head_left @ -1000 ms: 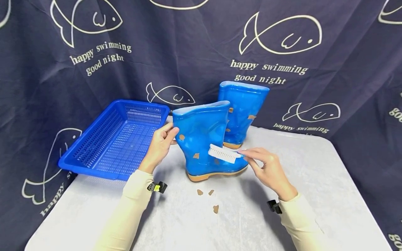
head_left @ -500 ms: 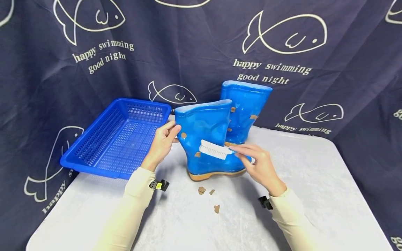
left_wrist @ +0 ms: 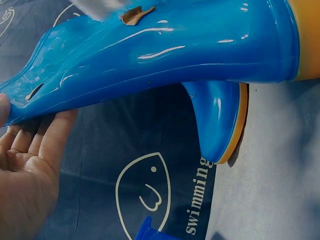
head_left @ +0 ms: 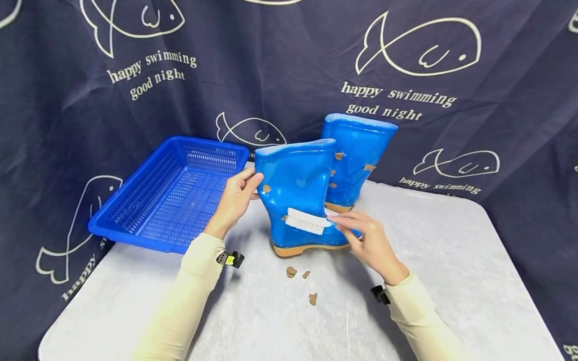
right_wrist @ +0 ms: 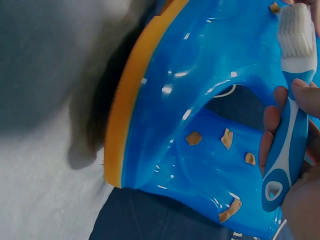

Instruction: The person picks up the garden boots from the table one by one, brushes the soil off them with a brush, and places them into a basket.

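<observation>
One blue boot [head_left: 293, 170] is standing before another boot [head_left: 363, 140], the left hand [head_left: 236, 197] pinching its back edge; the right hand [head_left: 369, 241] is gripping a brush [head_left: 306, 221], perhaps touching, with tabletop [head_left: 442, 250] stretching rightward.

White table [head_left: 451, 260]: boots [head_left: 295, 178], basket [head_left: 191, 203], brown flakes [head_left: 313, 299].

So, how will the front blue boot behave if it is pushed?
The front boot probably flexes, as it looks dented. Its glossy surface may be slippery. Being tall, it might tip without the left hand gripping it.
</observation>
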The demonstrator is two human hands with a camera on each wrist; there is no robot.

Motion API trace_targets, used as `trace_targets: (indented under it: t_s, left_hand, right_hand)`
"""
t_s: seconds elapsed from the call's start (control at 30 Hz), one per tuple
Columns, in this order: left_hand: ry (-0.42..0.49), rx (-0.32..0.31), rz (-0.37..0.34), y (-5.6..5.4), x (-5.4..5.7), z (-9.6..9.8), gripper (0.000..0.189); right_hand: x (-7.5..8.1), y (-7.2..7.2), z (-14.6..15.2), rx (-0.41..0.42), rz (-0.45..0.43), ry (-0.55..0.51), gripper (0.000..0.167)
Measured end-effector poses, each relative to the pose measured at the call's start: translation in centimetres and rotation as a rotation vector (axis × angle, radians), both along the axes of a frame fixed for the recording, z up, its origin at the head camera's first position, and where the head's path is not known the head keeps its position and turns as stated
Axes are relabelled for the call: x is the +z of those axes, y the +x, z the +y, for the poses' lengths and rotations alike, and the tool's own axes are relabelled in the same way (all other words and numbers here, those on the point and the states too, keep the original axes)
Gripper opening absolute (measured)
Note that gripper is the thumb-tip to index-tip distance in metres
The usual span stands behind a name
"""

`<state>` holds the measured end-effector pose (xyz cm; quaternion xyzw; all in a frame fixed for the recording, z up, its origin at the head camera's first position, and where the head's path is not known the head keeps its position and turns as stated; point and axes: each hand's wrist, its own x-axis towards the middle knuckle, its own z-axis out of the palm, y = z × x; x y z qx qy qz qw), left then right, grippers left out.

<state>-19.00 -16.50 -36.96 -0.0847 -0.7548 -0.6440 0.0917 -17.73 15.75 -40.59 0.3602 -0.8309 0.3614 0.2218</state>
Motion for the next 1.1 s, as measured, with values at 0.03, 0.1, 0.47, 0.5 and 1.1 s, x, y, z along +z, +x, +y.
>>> trace_targets:
  t_s: [0.03,0.1,0.47,0.5,1.1]
  left_hand:
    - [-0.004,-0.001,-0.001,0.0,0.0,0.0,0.035]
    - [-0.003,-0.001,-0.006,-0.1,0.0,0.0,0.035]
    - [0.013,-0.010,-0.013,0.0,-0.4,-0.1,0.035]
    - [0.012,-0.010,-0.013,0.0,-0.3,-0.2,0.035]
    - [0.006,-0.017,-0.011,0.2,0.1,-0.4,0.035]
  right_hand:
    - [0.1,0.0,0.0,-0.002,0.001,-0.011,0.035]
    - [0.4,0.0,-0.1,-0.007,-0.008,-0.035,0.037]
    - [-0.3,-0.1,-0.9,0.009,0.024,0.055,0.034]
    - [-0.3,0.0,-0.7,0.005,0.036,0.058,0.034]
    - [2.3,-0.1,-3.0,0.013,0.055,-0.088,0.037]
